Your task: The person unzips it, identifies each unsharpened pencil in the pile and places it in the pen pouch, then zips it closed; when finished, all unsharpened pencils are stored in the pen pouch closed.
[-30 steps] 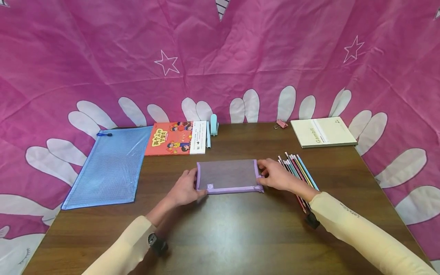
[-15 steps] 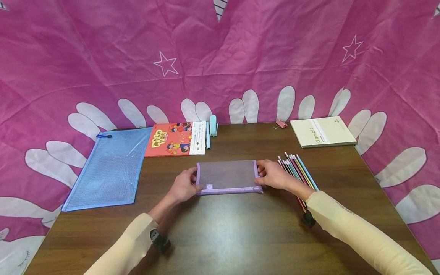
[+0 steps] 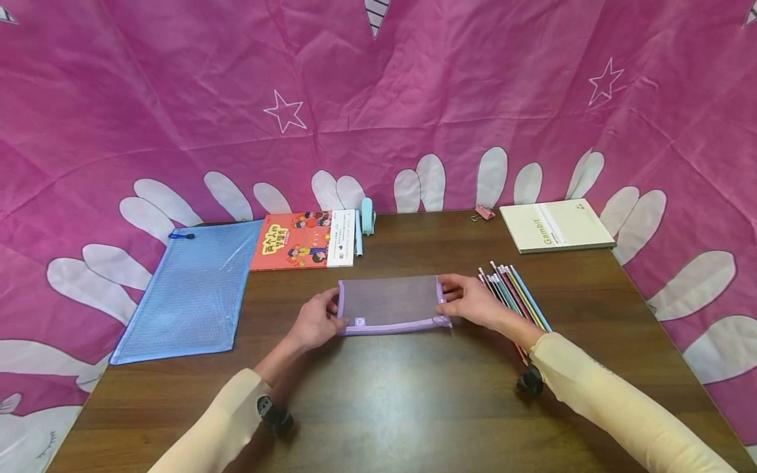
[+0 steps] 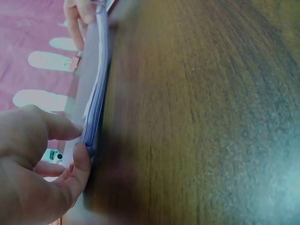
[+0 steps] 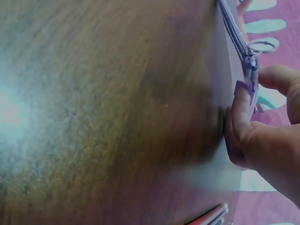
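A purple mesh zipper pouch (image 3: 390, 299) lies lengthwise between my two hands at mid-table, its zipper edge toward me. My left hand (image 3: 317, 320) grips its left end, thumb and fingers on either side of the edge, as the left wrist view shows beside the zipper (image 4: 96, 110). At the other end my right hand (image 3: 471, 300) pinches the pouch's right edge, near the ring pull (image 5: 261, 46) seen in the right wrist view. Several pencils (image 3: 513, 292) lie just right of that hand, partly hidden under the forearm.
A blue mesh zip folder (image 3: 183, 295) lies at the left. Along the back are a red book (image 3: 292, 240), a light-blue pen (image 3: 358, 234), a mint stapler (image 3: 368, 215), a pink binder clip (image 3: 485, 212) and a cream book (image 3: 556, 226). A pink cloth (image 3: 378, 98) hangs behind.
My left thumb has drawn back slightly to the pouch's left corner. The zipper edge now bows a little and its right corner has lifted slightly. Both hands keep their hold.
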### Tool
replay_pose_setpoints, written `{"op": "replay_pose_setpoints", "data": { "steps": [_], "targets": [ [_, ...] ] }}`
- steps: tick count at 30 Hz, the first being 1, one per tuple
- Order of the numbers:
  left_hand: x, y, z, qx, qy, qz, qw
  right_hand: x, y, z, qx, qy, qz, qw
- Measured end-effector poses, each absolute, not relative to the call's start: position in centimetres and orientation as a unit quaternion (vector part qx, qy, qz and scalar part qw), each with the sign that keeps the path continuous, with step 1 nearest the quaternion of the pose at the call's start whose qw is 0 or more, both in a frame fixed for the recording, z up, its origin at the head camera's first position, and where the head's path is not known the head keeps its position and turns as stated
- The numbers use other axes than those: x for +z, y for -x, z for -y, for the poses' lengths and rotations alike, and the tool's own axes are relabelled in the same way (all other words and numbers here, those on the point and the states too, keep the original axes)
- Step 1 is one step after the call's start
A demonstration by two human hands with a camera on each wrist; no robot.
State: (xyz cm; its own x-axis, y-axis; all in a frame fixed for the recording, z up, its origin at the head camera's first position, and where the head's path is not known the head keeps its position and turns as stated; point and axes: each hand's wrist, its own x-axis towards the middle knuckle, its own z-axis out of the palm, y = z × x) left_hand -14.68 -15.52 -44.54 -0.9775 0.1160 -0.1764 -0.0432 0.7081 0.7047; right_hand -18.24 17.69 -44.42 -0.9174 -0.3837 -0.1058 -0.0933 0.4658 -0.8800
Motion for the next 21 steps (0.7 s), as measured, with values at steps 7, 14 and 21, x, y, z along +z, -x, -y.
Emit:
{"op": "replay_pose_setpoints", "data": {
  "steps": [7, 14, 21],
  "targets": [
    [-44.6, 14.1, 15.3, 0.380, -0.022, -0.920, 0.090, -44.5, 18.0, -18.2, -0.557, 0.127, -0.798, 0.191],
    [-43.7, 11.2, 10.7, 0.255, -0.129, -0.951, -0.120, -44.6, 17.9, -18.3, -0.595, 0.095, -0.772, 0.203],
    [-43.6, 10.3, 3.2, 0.299, -0.212, -0.916, -0.164, -44.9, 17.6, -18.3, -0.614, 0.092, -0.760, 0.193]
  ]
}}
